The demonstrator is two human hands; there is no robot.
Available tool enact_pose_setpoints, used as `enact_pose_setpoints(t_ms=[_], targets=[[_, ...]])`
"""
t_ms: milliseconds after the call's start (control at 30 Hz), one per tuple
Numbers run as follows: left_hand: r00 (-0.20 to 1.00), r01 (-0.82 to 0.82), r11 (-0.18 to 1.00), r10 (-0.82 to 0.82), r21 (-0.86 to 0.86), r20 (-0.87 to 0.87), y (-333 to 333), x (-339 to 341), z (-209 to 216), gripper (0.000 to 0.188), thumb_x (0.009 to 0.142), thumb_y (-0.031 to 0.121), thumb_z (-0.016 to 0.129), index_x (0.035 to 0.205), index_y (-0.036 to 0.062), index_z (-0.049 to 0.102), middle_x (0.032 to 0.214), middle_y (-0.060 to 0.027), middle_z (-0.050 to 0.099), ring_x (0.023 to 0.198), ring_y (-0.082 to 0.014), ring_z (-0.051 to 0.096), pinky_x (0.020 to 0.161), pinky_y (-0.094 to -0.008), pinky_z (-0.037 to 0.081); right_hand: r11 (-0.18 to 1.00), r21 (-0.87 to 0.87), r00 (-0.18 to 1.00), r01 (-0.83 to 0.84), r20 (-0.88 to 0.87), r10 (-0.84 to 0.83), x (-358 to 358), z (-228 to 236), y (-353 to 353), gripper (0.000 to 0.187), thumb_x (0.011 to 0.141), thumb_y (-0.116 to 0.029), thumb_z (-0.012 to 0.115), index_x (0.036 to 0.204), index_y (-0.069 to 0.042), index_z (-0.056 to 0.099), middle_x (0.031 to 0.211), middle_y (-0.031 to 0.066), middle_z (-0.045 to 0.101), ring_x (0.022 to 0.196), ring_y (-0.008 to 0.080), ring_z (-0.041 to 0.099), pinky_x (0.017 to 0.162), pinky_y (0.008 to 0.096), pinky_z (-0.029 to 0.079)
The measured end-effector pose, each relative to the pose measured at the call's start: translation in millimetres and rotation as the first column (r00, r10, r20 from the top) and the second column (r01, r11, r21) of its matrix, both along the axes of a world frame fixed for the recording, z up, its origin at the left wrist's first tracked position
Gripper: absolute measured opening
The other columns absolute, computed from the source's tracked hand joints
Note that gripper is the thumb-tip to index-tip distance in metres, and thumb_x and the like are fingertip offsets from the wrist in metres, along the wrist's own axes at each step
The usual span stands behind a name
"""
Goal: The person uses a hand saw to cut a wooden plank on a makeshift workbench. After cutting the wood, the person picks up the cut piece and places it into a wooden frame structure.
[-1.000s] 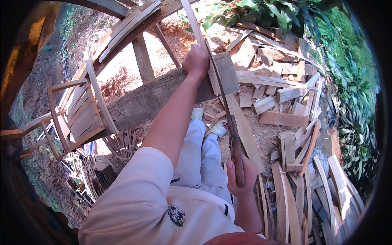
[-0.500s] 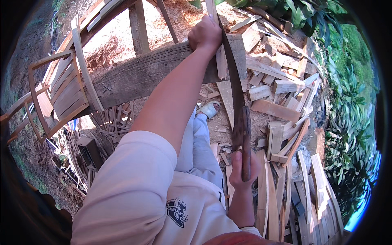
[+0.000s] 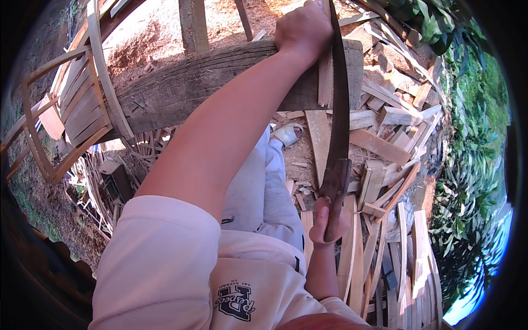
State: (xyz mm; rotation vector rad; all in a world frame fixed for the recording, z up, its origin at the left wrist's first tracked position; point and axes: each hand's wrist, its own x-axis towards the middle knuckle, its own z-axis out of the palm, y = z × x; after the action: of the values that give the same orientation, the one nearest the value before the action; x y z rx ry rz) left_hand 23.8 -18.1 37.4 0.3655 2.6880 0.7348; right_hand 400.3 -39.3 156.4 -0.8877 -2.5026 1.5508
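My right hand [image 3: 329, 220] is wrapped round the dark wooden handle of a handsaw [image 3: 341, 99]. Its long dark blade points away from me and runs along the right side of a pale wood strip [image 3: 325, 82]. At the far side, my left hand [image 3: 304, 32] is closed on that strip, pressing it against a thick weathered beam [image 3: 220, 82]. The strip's near end sticks out over the beam's near face, close to the beam's right end. Whether the saw's teeth touch the strip, I cannot tell.
Offcuts and blocks [image 3: 385, 143] lie heaped to the right, with long boards [image 3: 379, 264] at the lower right. Wooden frames [image 3: 60, 115] stand at the left. Leafy plants [image 3: 467, 165] edge the right side. My sandalled foot [image 3: 288, 133] is below the beam.
The whole view has shifted, so the beam's end and both hands sit differently in it. The saw looks more upright in the picture. Both hands keep their holds.
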Motion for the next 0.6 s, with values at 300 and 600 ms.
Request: enact_pose_setpoints(t_ms=[300,600], targets=[[0.999,-0.004,1.000,0.003,-0.029,-0.036,1.5,2.2,-1.1,0.039,0.102,0.027,0.042,0.094,-0.0014,0.066,0.080,-0.0284,0.071,0.078,-0.0470,0.072,0.074,-0.0584,0.057,0.999,0.029,0.995,0.034,-0.097,-0.031,5.3,-31.1,-15.2,0.020,0.082,-0.012,0.060,0.082,0.008,0.067,0.063,0.0138,0.061,0.051,0.0298,0.060,0.051,0.0357,0.047],[0.991,-0.091,0.991,0.080,-0.095,-0.110,-11.1,-7.1,-13.8,0.046,0.106,0.042,0.043,0.097,0.0069,0.071,0.090,-0.0248,0.075,0.086,-0.0449,0.074,0.082,-0.0597,0.056,0.992,-0.108,0.988,0.067,-0.134,-0.081,1.1,-22.3,10.5,0.026,0.090,-0.020,0.058,0.078,0.003,0.065,0.060,0.0117,0.056,0.049,0.0261,0.055,0.050,0.0357,0.042]])
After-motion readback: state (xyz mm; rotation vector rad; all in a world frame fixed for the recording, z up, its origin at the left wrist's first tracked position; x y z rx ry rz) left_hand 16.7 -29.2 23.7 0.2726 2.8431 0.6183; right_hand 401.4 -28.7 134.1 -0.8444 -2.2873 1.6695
